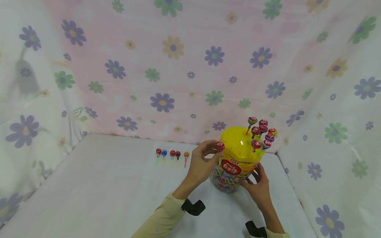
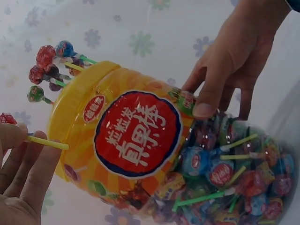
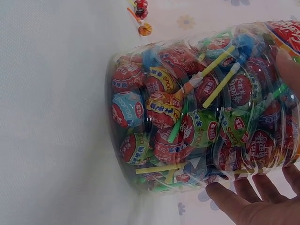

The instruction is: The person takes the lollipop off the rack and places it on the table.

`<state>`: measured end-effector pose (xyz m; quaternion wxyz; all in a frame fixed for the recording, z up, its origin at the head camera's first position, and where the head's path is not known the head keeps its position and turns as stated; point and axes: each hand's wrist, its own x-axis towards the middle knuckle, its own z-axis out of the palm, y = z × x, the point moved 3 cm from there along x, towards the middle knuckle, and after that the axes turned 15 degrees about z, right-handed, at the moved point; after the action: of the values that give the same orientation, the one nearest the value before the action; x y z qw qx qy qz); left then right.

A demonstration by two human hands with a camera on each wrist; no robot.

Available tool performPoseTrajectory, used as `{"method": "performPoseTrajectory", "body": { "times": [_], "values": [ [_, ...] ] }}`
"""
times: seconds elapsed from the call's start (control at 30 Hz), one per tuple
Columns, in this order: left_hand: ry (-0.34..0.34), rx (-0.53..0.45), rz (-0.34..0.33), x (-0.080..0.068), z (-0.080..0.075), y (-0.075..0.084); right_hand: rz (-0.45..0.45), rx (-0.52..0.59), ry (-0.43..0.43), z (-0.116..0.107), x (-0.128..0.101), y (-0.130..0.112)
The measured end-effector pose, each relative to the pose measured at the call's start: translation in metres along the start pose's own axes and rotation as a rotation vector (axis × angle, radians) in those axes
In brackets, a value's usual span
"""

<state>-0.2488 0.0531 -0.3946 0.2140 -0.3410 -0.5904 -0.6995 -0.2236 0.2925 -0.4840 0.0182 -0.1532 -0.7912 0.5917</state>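
Note:
A clear plastic jar (image 1: pixel 224 181) of wrapped lollipops, with an orange and red label, stands tilted on the table under a yellow lid (image 1: pixel 233 140). Several lollipops (image 1: pixel 263 129) stick up out of the lid's right side. My left hand (image 1: pixel 200 165) pinches a red-wrapped lollipop (image 1: pixel 220 146) beside the lid; in the left wrist view its yellow stick (image 2: pixel 47 142) points at the lid's rim. From the other side, my right hand (image 1: pixel 259 188) grips the jar, thumb on the front and fingers around the far side (image 3: pixel 262 201).
Left of the jar, several loose lollipops (image 1: pixel 172 153) lie in a row on the white table (image 1: pixel 104 185). A flower-patterned cloth (image 1: pixel 178 76) hangs behind and along both sides. Each wrist bears a black strap-like mount (image 1: pixel 193 207).

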Motion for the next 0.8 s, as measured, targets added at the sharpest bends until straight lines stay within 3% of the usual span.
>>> {"method": "performPoseTrajectory", "body": {
  "times": [0.17, 0.43, 0.8],
  "values": [
    [0.024, 0.006, -0.056, -0.013, -0.015, -0.007, 0.001, 0.002, -0.002, 0.0, 0.0, -0.001],
    [0.046, 0.019, -0.083, -0.029, -0.039, -0.015, -0.004, 0.0, 0.005, 0.0, 0.0, 0.0],
    [0.009, 0.1, -0.19, -0.053, -0.072, -0.029, -0.033, 0.004, -0.001, 0.0, 0.0, 0.002]
  ]
}}
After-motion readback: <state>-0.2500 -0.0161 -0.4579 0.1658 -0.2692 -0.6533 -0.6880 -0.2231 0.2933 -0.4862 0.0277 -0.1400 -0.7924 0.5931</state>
